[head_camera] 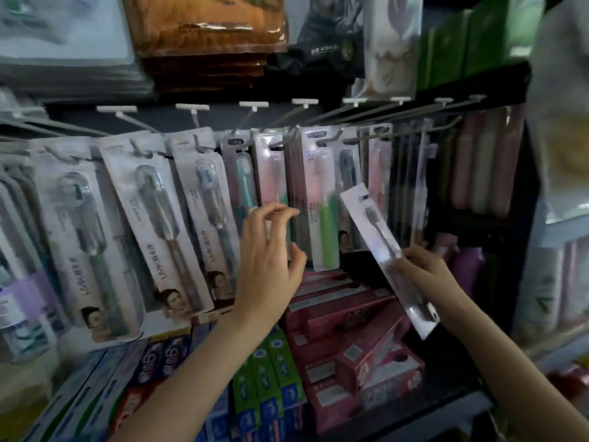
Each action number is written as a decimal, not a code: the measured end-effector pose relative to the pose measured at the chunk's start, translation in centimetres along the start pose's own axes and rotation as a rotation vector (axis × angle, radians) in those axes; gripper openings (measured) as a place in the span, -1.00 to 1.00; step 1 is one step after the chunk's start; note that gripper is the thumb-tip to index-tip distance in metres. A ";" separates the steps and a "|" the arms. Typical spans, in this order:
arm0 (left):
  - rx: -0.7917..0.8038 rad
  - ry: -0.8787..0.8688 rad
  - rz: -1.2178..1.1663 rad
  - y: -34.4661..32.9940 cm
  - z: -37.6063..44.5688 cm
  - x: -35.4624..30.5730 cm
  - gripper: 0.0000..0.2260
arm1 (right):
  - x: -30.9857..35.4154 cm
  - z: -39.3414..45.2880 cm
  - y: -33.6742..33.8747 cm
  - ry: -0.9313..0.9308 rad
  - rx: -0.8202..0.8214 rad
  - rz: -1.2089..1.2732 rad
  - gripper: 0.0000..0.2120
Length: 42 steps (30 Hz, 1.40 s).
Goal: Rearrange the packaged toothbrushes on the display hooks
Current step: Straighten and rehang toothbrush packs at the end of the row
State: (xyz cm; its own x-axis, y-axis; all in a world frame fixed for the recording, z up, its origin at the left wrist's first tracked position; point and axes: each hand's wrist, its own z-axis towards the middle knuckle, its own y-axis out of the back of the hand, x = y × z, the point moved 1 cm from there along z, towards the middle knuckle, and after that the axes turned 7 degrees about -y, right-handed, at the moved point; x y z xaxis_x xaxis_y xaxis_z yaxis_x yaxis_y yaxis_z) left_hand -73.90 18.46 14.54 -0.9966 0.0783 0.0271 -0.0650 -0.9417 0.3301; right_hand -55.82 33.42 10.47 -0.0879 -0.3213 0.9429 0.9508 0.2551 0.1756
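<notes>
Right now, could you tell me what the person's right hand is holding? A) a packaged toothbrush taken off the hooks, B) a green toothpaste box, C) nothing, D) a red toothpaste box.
A: the right hand grips a loose packaged toothbrush, tilted in front of the display hooks and hanging on none of them.

1. The right hand grips a packaged toothbrush, tilted, off the display hooks.
2. The left hand reaches with loosely curled fingers toward hanging toothbrush packs.
3. Toothpaste boxes lie on the shelf below.
</notes>
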 end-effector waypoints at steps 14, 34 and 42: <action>0.296 0.316 -0.297 -14.3 8.0 -4.5 -0.60 | -3.6 2.6 4.2 0.001 -0.136 0.097 -0.76; 0.102 0.264 -0.413 -12.5 6.0 -6.1 -0.85 | -3.3 3.7 5.7 0.010 -0.053 0.119 -0.73; -0.104 0.338 -0.489 -6.9 1.9 -2.0 -0.98 | -1.9 4.0 3.8 0.073 0.025 0.087 -0.74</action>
State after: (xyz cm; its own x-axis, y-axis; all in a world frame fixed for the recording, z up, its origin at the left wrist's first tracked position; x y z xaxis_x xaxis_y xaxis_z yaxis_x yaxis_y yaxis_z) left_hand -71.32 25.43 14.04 -0.8101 0.4178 -0.4114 -0.5072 -0.8513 0.1342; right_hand -53.20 38.61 10.47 0.0175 -0.3623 0.9319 0.9461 0.3075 0.1018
